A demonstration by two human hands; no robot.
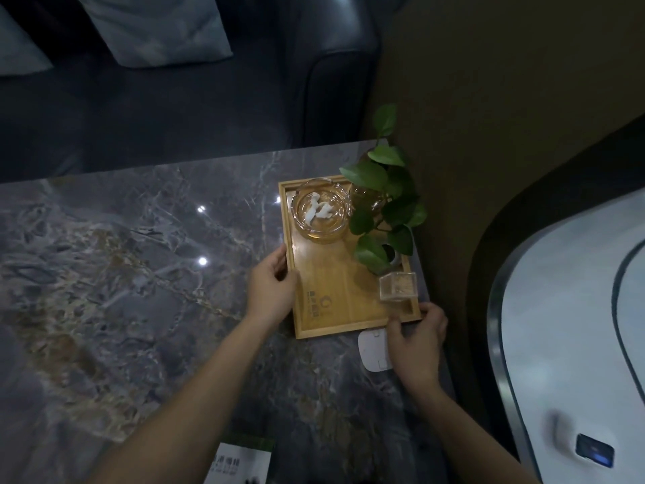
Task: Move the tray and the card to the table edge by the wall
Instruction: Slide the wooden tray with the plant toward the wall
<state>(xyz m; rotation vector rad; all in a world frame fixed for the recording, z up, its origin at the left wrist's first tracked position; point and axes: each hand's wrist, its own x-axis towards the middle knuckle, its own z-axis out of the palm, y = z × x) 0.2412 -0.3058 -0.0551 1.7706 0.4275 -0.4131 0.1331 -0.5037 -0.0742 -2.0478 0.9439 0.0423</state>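
A wooden tray (335,291) lies on the grey marble table (122,274), near its right edge beside the brown wall (488,134). It carries a glass ashtray (321,211), a small potted plant (380,204) and a clear square box (398,286). My left hand (270,288) grips the tray's left rim. My right hand (417,338) holds the tray's near right corner. A printed card (241,462) lies flat at the table's near edge, partly cut off by the frame.
A white rounded flat object (371,351) lies on the table just below the tray, partly under my right hand. A dark sofa with cushions (157,29) stands beyond the table. A large pale curved object (576,344) fills the right side.
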